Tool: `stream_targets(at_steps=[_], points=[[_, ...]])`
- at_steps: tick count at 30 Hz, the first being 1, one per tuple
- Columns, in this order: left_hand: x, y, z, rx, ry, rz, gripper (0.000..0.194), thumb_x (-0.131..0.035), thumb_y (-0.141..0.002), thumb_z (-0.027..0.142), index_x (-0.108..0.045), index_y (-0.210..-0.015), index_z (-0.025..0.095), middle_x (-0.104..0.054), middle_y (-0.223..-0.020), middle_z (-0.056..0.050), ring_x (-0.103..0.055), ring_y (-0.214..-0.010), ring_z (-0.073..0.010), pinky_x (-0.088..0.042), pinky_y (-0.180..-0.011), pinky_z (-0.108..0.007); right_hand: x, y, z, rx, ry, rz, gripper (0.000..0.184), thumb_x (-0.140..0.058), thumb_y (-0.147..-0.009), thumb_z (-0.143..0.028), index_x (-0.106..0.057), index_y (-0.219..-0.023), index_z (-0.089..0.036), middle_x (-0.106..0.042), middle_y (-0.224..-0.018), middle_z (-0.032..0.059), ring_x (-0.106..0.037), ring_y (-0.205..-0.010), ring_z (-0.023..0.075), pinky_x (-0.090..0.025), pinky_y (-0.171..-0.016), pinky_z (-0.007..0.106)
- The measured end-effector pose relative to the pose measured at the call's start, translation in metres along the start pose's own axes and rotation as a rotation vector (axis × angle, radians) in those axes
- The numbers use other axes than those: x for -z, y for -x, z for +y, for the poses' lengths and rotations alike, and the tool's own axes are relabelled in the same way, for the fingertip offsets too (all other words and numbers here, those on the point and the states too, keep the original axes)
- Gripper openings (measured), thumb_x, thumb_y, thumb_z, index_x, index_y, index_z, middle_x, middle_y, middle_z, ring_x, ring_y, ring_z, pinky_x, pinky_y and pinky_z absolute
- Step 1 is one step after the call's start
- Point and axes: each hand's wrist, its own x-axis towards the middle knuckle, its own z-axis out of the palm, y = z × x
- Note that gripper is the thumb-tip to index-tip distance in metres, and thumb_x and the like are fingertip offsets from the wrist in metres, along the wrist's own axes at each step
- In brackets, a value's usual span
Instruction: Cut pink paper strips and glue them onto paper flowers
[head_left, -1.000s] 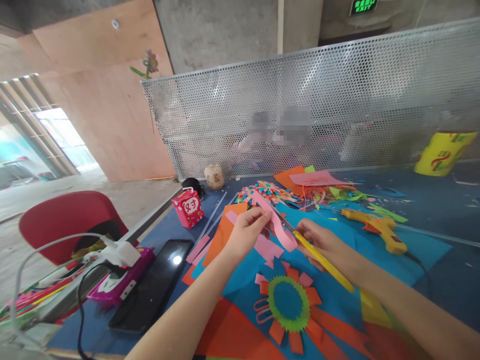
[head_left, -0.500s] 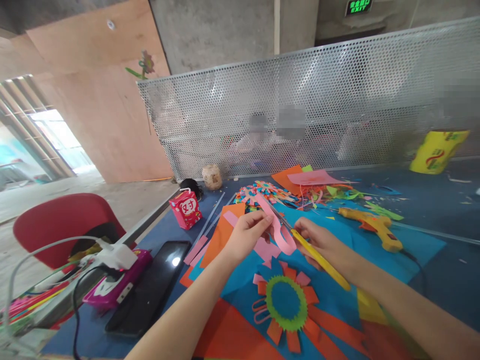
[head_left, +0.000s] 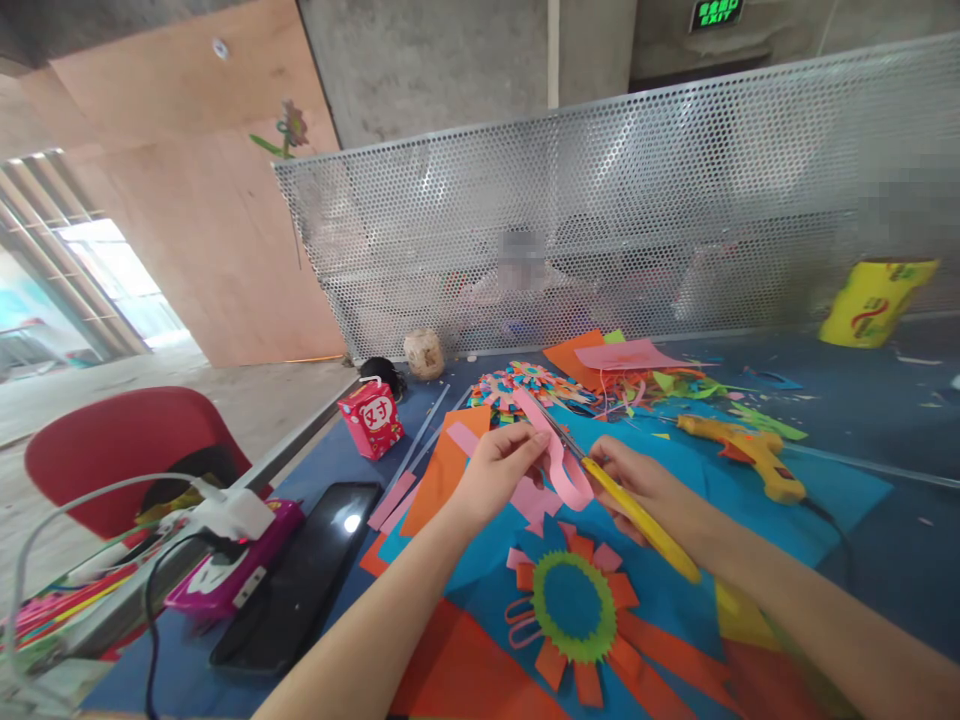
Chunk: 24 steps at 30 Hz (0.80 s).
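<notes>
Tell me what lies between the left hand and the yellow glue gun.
In the head view, going right from the left hand: the curled pink paper strip, yellow-handled scissors, the right hand, then blue paper up to the glue gun.

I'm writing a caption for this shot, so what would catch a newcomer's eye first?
Probably the paper flower in the lower middle, its toothed green ring circled by orange and pink strips. Just above it, the left hand holds a looped pink strip beside yellow-handled scissors in the right hand.
</notes>
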Motion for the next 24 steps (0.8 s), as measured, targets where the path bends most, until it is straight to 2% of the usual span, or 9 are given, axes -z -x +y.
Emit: stream_targets(at_steps=[9,15,17,20,24], points=[[-0.001,0.003,-0.001,-0.009,-0.069,-0.042,0.028,-0.053,-0.075,0.039,-0.052,-0.061,0.015,-0.052,-0.051,0.001,-0.05,-0.048,-0.0098,-0.041,-0.051,-0.023,0.0,0.003,0.0,0.036,-0.084,-0.02,0.029,-0.043,-0.082,-0.045,-0.031,-0.072,-0.021,-0.038,-0.061,-0.0082,-0.033,-0.039,0.0029,-0.027,-0.035,0.018],[-0.002,0.001,-0.002,-0.004,-0.107,-0.064,0.031,-0.05,-0.076,0.041,-0.052,-0.06,0.015,-0.058,-0.055,-0.002,-0.054,-0.05,-0.0106,-0.041,-0.05,-0.022,-0.002,0.001,-0.003,-0.145,-0.18,0.041,0.034,-0.048,-0.075,-0.05,-0.029,-0.072,-0.023,-0.036,-0.051,-0.0108,-0.033,-0.03,0.004,-0.027,-0.028,0.017],[0.0,-0.001,-0.003,0.009,-0.095,-0.013,0.03,-0.052,-0.075,0.041,-0.054,-0.061,0.014,-0.059,-0.056,-0.002,-0.054,-0.051,-0.0106,-0.042,-0.049,-0.022,-0.001,-0.001,-0.002,-0.147,-0.219,0.089,0.033,-0.047,-0.074,-0.05,-0.029,-0.072,-0.023,-0.038,-0.049,-0.0108,-0.034,-0.028,0.0046,-0.027,-0.027,0.017],[0.007,-0.007,-0.008,0.019,-0.086,0.152,0.028,-0.057,-0.07,0.041,-0.057,-0.064,0.014,-0.059,-0.058,-0.002,-0.056,-0.055,-0.0121,-0.045,-0.048,-0.022,0.004,-0.006,0.003,-0.14,-0.251,0.155,0.033,-0.046,-0.073,-0.052,-0.029,-0.072,-0.023,-0.041,-0.051,-0.0098,-0.036,-0.028,0.0054,-0.027,-0.027,0.017],[0.019,-0.013,-0.012,0.021,-0.095,0.291,0.025,-0.061,-0.066,0.038,-0.059,-0.068,0.013,-0.059,-0.061,-0.002,-0.057,-0.06,-0.0139,-0.047,-0.051,-0.024,0.012,-0.011,0.013,-0.121,-0.083,0.2,0.031,-0.044,-0.073,-0.051,-0.032,-0.072,-0.023,-0.041,-0.052,-0.0079,-0.039,-0.034,0.0075,-0.03,-0.032,0.02]])
